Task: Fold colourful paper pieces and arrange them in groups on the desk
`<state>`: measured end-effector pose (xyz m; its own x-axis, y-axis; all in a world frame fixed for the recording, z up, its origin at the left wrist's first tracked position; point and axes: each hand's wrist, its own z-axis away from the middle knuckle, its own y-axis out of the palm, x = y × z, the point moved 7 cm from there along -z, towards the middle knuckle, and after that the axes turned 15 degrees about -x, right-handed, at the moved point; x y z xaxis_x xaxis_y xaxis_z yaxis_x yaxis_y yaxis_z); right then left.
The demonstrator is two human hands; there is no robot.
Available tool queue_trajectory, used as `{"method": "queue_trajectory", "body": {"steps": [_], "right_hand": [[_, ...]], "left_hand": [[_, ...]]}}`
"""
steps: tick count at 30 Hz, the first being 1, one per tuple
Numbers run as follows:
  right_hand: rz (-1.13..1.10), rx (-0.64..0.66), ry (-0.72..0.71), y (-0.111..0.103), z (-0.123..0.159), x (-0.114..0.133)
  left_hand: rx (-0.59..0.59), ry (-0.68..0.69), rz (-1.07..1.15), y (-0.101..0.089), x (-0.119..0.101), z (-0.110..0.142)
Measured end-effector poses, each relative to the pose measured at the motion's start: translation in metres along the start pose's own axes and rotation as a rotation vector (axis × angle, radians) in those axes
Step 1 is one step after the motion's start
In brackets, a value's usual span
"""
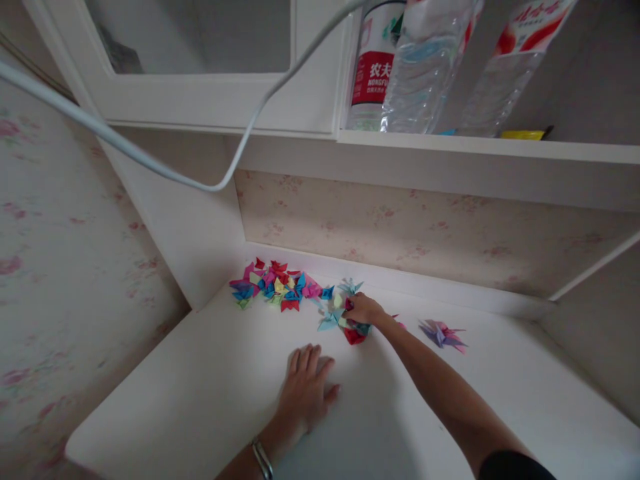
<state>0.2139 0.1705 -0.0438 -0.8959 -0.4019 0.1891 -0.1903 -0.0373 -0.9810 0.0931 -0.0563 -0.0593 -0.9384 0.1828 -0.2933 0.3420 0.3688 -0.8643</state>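
Note:
My right hand [364, 309] reaches far across the white desk [210, 393] and is closed over a clump of small folded paper pieces [353, 330] in red, blue and teal. A larger heap of colourful folded paper pieces [274, 285] lies to its left, against the back corner. My left hand [306, 385] rests flat on the desk with fingers stretched out, holding nothing; a metal bracelet [262, 459] sits on its wrist. A purple and pink assembled paper figure [443, 334] lies to the right of my right arm.
A white shelf [490, 147] above the desk carries clear plastic water bottles [425, 67] and a yellow object [523, 134]. A white cable [165, 170] hangs across the upper left. Floral wallpaper [425, 230] backs the desk; a white cabinet side [185, 227] stands at left.

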Motion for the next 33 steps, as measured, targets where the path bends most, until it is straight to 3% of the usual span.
{"method": "queue_trajectory", "body": {"steps": [9,12,16,19,21,24,29,33], "right_hand": [[-0.211,0.025,-0.013,-0.018,-0.004,0.078],[-0.308,0.024,0.018,-0.032,-0.019,0.105],[-0.441,-0.087,0.07,-0.059,-0.049,0.137],[-0.5,-0.112,-0.008,-0.071,-0.06,0.152],[-0.44,-0.069,-0.072,-0.069,-0.056,0.151],[-0.306,-0.001,-0.067,-0.054,-0.035,0.125],[-0.155,0.027,0.04,-0.022,0.026,0.068],[-0.088,0.005,0.031,-0.002,0.069,0.051]], "left_hand": [[-0.034,-0.017,0.034,-0.003,0.002,0.001],[-0.024,-0.011,0.022,-0.004,0.002,0.001],[-0.007,0.003,0.011,-0.005,0.001,0.001],[-0.002,0.003,0.0,-0.006,0.001,0.001],[-0.011,0.006,-0.007,-0.007,0.001,0.002],[-0.029,0.021,-0.007,-0.007,0.001,0.002],[-0.061,0.045,-0.024,-0.005,0.001,0.003],[-0.088,0.058,-0.028,-0.006,0.0,0.004]]}}
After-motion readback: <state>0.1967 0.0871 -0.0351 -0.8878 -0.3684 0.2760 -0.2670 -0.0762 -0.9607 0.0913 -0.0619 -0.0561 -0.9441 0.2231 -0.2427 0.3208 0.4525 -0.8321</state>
